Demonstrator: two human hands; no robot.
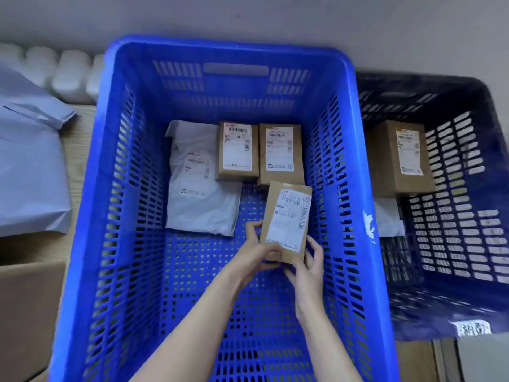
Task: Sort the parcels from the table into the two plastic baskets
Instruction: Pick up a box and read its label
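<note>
Both hands, the left hand (257, 250) and the right hand (308, 267), hold one small brown parcel (286, 220) by its lower end, each grip closed on it, low inside the bright blue basket (91, 188). I judge this is the placing step: next, lay it flat on the free floor below the two brown boxes (261, 151) and release.

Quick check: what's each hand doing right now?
Left hand: holding the brown parcel at its lower end.
Right hand: holding the same parcel.
</note>
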